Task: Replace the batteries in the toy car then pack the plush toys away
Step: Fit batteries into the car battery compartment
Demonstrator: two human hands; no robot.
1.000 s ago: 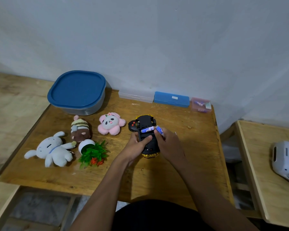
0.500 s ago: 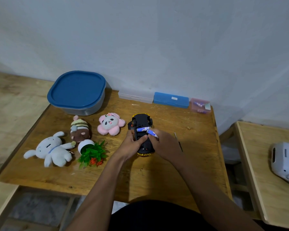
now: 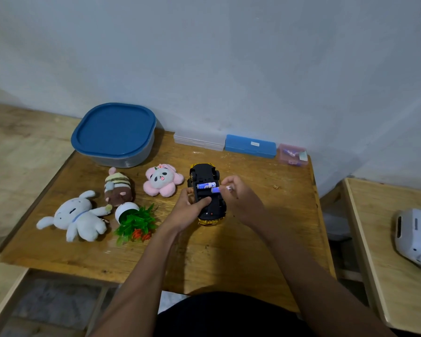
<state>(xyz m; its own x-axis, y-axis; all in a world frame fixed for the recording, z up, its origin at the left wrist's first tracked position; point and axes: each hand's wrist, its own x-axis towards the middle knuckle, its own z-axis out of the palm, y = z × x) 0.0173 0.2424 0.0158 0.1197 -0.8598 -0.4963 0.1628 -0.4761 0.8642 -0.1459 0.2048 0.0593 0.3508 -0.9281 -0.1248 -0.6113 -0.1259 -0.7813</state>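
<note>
Two hands meet at mid-frame. The left hand (image 3: 188, 210) grips the upturned toy car (image 3: 206, 176) by its side. The right hand (image 3: 241, 200) pinches a blue battery (image 3: 215, 189) over the open bay, beside a seated battery (image 3: 206, 185). Three plush toys (image 3: 118, 188) lie left of the car. A lidded container (image 3: 113, 132) sits farther back, at the upper left.

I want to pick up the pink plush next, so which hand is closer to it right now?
Left. The left hand holds the toy car right beside the pink plush; the right hand pinches a battery on the car's far side.
</note>
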